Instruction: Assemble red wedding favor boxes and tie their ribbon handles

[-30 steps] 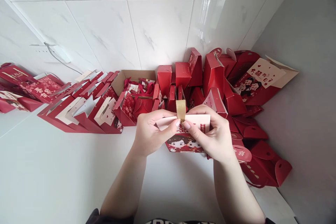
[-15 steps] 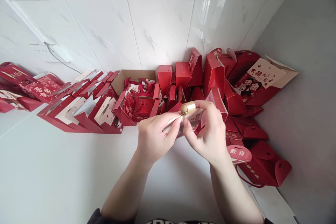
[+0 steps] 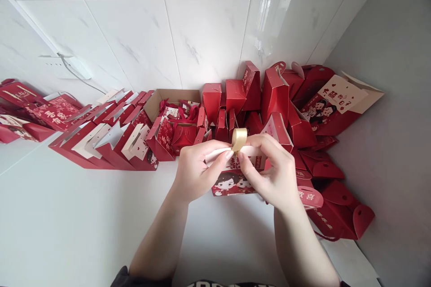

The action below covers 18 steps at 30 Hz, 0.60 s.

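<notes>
Both hands meet over a red gift box (image 3: 232, 181) printed with a cartoon couple, held just above the white surface. My left hand (image 3: 197, 170) pinches the box's pale top flap between thumb and fingers. My right hand (image 3: 272, 172) grips the box's right side and holds a small roll of tan tape (image 3: 239, 139) at its fingertips, against the flap's top edge. The two thumbs nearly touch under the roll.
Flat unfolded red boxes (image 3: 101, 136) lie in a row at the left. An open cardboard carton (image 3: 170, 98) stands against the tiled wall. Folded red boxes (image 3: 269, 94) pile up at the back and right, down to the corner (image 3: 336, 210).
The box tipped back so its printed front went out of sight, then swung down again to face me. The tape roll stayed at the flap, between my fingertips.
</notes>
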{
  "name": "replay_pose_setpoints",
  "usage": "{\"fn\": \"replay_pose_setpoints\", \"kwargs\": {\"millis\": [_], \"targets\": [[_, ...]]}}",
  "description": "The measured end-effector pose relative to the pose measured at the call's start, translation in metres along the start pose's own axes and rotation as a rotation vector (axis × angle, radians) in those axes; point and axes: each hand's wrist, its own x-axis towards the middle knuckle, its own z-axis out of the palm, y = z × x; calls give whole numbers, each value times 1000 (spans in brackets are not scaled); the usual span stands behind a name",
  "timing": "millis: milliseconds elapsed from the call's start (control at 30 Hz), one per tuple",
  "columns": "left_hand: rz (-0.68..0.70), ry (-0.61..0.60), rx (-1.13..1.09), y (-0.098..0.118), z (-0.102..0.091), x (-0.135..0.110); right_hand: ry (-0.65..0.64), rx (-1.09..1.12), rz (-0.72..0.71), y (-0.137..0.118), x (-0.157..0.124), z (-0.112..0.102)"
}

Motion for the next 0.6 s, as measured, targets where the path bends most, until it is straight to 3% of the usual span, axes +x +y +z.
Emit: {"fn": "replay_pose_setpoints", "kwargs": {"millis": [133,333,600], "targets": [[-47,-81,-86,2,-1,3,-7,-8,-7,1,-1,0],[-129,-91,-255,2,6,2,-39,45,31,1,-1,0],[-126,-118,-155,0,3,4,-123,154,80,6,1,-4]]}}
